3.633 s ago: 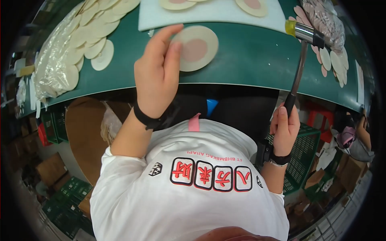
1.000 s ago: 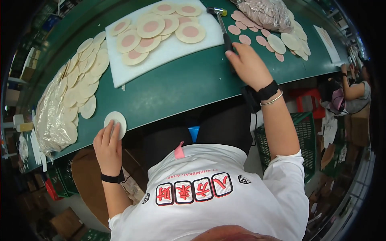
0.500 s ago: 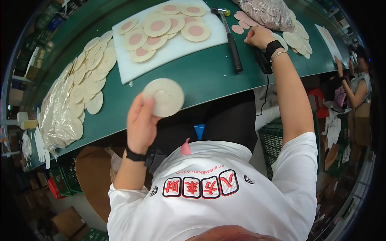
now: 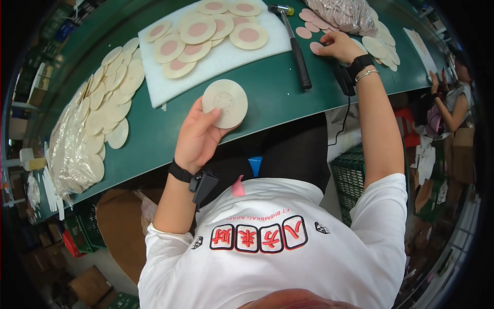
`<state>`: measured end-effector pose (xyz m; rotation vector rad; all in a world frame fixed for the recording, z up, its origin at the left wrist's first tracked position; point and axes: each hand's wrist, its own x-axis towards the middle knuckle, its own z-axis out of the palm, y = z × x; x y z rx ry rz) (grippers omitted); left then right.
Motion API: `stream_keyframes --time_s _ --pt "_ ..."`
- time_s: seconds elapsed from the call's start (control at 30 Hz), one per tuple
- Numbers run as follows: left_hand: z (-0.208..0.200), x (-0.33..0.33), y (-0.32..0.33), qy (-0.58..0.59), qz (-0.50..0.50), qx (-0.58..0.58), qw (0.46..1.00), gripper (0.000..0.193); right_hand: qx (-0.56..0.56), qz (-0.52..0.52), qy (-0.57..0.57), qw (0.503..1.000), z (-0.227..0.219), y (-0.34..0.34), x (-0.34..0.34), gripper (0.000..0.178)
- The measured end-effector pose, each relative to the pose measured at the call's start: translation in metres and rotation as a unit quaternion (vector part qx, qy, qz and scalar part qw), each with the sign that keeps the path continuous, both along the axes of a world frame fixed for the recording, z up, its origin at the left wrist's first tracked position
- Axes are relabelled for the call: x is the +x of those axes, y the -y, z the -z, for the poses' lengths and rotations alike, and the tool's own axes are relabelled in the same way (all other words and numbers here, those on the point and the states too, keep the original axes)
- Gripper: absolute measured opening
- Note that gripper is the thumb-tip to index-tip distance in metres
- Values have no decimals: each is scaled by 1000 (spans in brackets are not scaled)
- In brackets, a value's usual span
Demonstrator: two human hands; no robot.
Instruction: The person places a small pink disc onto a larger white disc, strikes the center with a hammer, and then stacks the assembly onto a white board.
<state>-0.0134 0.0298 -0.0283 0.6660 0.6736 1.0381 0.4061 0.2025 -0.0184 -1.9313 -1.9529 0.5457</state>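
My left hand (image 4: 198,133) grips a round cream disc (image 4: 234,105) near the table's front edge, thumb on its face. A circle with several small holes shows in the disc's middle. At the back right, my right hand (image 4: 341,49) pinches a small pink disc (image 4: 315,47) at its edge, just above the green table (image 4: 267,100). More small pink discs (image 4: 303,33) lie loose beside that hand. Cream discs with pink centres (image 4: 198,29) are piled on a white foam board (image 4: 275,44) beyond my left hand.
A hammer (image 4: 297,59) lies right of the board. Plastic bags spill cream discs (image 4: 118,133) at left and pink discs (image 4: 343,15) at back right. Larger cream discs (image 4: 378,47) and a black corded device (image 4: 343,80) are near my right wrist. Another person (image 4: 455,105) is at far right.
My left hand has moved right and slightly away with the cream disc, turning the holed circle into view. My right hand has picked up a small pink disc.
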Motion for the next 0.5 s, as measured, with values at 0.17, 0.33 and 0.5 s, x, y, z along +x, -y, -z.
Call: stream_keyframes --time_s 0.17,0.33,0.5 --pt "2 -5 0 27 23 -2 999 49 -36 13 125 991 -12 -1 -24 48" --pt "-1 1 -3 34 48 10 998 48 51 17 107 993 -11 13 -20 35" --pt "4 -1 2 28 43 13 999 46 164 -41 -314 934 -36 103 -99 26"
